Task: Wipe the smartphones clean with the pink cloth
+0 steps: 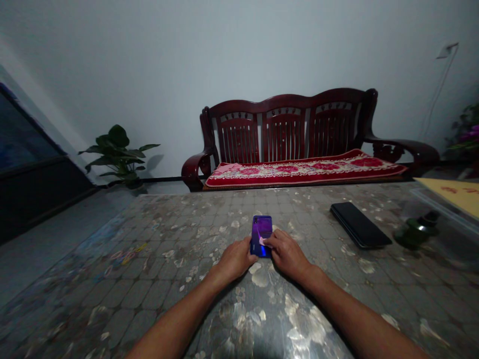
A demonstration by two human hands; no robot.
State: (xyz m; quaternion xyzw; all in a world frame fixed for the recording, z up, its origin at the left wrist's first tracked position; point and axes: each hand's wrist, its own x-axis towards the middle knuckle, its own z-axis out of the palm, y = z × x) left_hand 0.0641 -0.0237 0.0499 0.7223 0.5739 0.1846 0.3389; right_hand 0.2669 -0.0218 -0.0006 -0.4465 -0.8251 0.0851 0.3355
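A purple-blue smartphone [265, 225] lies on the table with its camera side up. My left hand [235, 257] holds it along the left edge, with the thumb near the lower corner. Pinched in the fingers of my right hand [288, 252] is a small pale piece of tissue or cloth [261, 242], which rests against the phone's back. The exact kind of that piece is too small to tell. My right hand sits over the lower right part of the phone and hides that edge.
On the right lie a black wallet-like case [359, 224], a dark green bottle [417, 232] and a clear plastic box [456, 244] under a yellow sheet [454, 193]. Colourful rubber bands [129, 254] are at left on the patterned tablecloth [149, 304]. A wooden bench [284, 129] stands beyond.
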